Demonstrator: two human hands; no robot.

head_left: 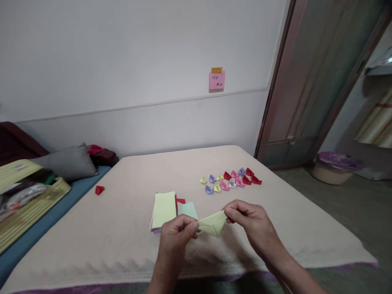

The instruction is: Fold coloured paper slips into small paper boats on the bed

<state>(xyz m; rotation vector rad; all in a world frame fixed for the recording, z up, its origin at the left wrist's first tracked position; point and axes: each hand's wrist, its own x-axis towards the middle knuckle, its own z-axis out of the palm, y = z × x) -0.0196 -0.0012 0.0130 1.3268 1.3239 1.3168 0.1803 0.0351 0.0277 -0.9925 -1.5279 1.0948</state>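
A folded pale yellow paper [212, 224] is stretched between both my hands above the front of the cream-covered table [122, 228]. My left hand [176, 234] pinches its left end, fingers closed. My right hand [249, 222] pinches its right corner, fingers closed too. Just behind my left hand lies a stack of coloured paper sheets [164, 209], yellow on top, with a light green sheet [187, 209] and a red edge beside it.
Several small folded paper pieces [231, 179] in red, pink, purple and yellow lie in a cluster further back on the right. One red folded piece [99, 190] lies alone at the left. A grey pillow [69, 162] and a yellow box [30, 204] sit left; a door [309, 81] stands right.
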